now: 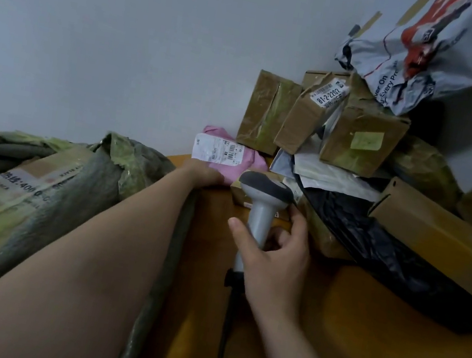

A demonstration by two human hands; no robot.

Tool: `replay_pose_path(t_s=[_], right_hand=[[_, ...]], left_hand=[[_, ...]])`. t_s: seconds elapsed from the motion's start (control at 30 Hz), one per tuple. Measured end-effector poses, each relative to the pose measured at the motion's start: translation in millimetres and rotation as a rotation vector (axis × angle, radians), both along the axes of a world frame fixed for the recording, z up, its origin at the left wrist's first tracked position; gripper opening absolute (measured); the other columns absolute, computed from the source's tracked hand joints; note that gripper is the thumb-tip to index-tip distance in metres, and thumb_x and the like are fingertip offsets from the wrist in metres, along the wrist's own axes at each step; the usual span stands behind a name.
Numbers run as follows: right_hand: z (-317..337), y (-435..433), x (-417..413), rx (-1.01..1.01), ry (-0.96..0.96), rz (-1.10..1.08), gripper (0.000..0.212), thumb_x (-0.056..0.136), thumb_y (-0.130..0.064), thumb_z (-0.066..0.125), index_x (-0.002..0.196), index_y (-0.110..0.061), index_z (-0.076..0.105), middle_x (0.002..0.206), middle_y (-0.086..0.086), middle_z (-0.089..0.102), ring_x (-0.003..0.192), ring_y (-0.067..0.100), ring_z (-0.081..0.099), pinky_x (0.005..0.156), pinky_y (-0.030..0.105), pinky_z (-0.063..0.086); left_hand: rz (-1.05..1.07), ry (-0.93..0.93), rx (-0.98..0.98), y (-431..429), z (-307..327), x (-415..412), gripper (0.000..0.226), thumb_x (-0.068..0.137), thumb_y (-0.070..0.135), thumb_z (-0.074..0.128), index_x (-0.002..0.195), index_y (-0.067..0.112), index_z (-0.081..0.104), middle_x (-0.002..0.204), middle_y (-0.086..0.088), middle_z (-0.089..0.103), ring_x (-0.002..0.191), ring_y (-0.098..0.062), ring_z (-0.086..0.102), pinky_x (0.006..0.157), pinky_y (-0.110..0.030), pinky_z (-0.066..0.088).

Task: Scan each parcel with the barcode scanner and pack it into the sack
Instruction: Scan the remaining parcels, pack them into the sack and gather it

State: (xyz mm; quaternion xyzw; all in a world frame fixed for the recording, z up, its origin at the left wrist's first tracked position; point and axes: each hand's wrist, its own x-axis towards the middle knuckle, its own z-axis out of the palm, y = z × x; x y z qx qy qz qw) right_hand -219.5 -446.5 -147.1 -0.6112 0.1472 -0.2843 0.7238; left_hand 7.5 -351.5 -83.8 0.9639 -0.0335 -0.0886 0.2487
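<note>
While holding scanner [260, 214] in right hand [274, 258], fingers loosely curled round handle, draw pink parcel [248, 163] from table's [326, 337] far edge with left hand [202, 174] (touching it; cannot tell whether gripping), keep label [217, 150] facing up, aim squarely, then drop into sack [94, 185] at left.

L hand [204, 173] grips pink parcel [225, 158]; R hand [275, 252] holds barcode scanner [263, 202].

We could not read the fine print on the label [217, 149] of the pink parcel [245, 166], nor tell whether the left hand [202, 174] gripped it or merely rested there. The grey mailer [372, 57] ran off the top edge, the sack [89, 197] off the left, and the cable [228, 319] of the barcode scanner [263, 196] off the bottom.
</note>
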Motion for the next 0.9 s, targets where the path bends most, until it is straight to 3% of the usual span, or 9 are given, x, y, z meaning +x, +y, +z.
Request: replay_pose_path(t_s=[0.07,0.13,0.23,0.4,0.53,0.63,0.7,0.8,0.9], right_hand=[[1,0,0,-0.002,0.0,0.005,0.088,0.072,-0.045,0.09,0.146,-0.036,0.043,0.094,-0.006,0.072,0.084,0.007,0.071,0.073,0.036,0.061],[3,0,-2,-0.006,-0.009,0.005,0.087,0.074,-0.042,0.09,0.147,-0.034,0.043,0.092,-0.008,0.072,0.082,0.004,0.071,0.073,0.035,0.061],[4,0,-5,-0.005,-0.017,0.009,0.086,0.075,-0.039,0.09,0.147,-0.032,0.043,0.089,-0.009,0.073,0.08,0.003,0.071,0.072,0.034,0.061],[3,1,-3,-0.016,-0.011,0.012,0.085,0.074,-0.04,0.09,0.145,-0.034,0.045,0.085,-0.006,0.073,0.078,0.007,0.072,0.074,0.042,0.062],[3,1,-2,-0.017,-0.016,0.027,0.081,0.075,-0.038,0.09,0.143,-0.035,0.046,0.085,-0.007,0.072,0.078,0.008,0.071,0.072,0.042,0.062],[4,0,-4,-0.009,-0.027,0.044,0.08,0.078,-0.033,0.088,0.145,-0.035,0.044,0.093,-0.008,0.072,0.082,0.006,0.071,0.069,0.033,0.062],[6,1,-7,0.014,-0.034,0.068,0.08,0.081,-0.029,0.086,0.148,-0.032,0.042,0.101,-0.009,0.072,0.084,0.003,0.071,0.062,0.022,0.058],[10,3,-18,0.046,-0.036,0.076,0.079,0.084,-0.026,0.084,0.15,-0.03,0.04,0.106,-0.013,0.069,0.083,0.001,0.071,0.056,0.015,0.054],[13,4,-35,0.075,-0.032,0.066,0.077,0.085,-0.024,0.083,0.15,-0.028,0.042,0.115,-0.012,0.067,0.088,0.0,0.069,0.056,0.012,0.053]], left_hand=[[0.0,-0.018,0.099,5,-1,-7,0.081,0.091,0.042,0.075,0.158,0.023,0.034,0.155,-0.008,0.047,0.138,-0.029,0.049,0.114,-0.039,0.043],[-0.012,-0.056,0.076,11,-2,-11,0.083,0.091,0.043,0.075,0.159,0.02,0.033,0.157,-0.007,0.045,0.14,-0.029,0.046,0.116,-0.039,0.04],[0.024,-0.117,0.093,17,-2,-11,0.07,0.102,0.048,0.058,0.162,0.024,0.03,0.164,-0.005,0.037,0.147,-0.029,0.04,0.12,-0.036,0.034],[0.069,-0.116,0.289,22,-8,-4,0.057,0.102,0.035,0.053,0.157,0.024,0.039,0.15,-0.009,0.052,0.132,-0.03,0.054,0.11,-0.039,0.048],[0.161,-0.302,0.222,24,-7,-5,0.038,0.104,0.022,0.049,0.14,0.011,0.057,0.141,-0.013,0.061,0.129,-0.03,0.059,0.098,-0.033,0.047],[0.17,-0.536,-0.06,25,5,-15,0.023,0.099,0.016,0.056,0.113,0.004,0.069,0.114,-0.023,0.069,0.11,-0.038,0.065,0.096,-0.036,0.046],[0.085,-0.75,-0.101,26,22,-35,0.011,0.099,0.021,0.058,0.102,0.012,0.063,0.099,-0.016,0.068,0.099,-0.035,0.059,0.096,-0.042,0.041],[0.007,-0.967,-0.085,26,54,-81,0.011,0.102,0.031,0.054,0.101,0.02,0.051,0.085,0.0,0.057,0.09,-0.025,0.048,0.077,-0.038,0.029],[-0.047,-1.102,-0.11,29,74,-129,0.015,0.103,0.035,0.052,0.103,0.02,0.049,0.079,0.002,0.06,0.079,-0.026,0.058,0.076,-0.037,0.025]])
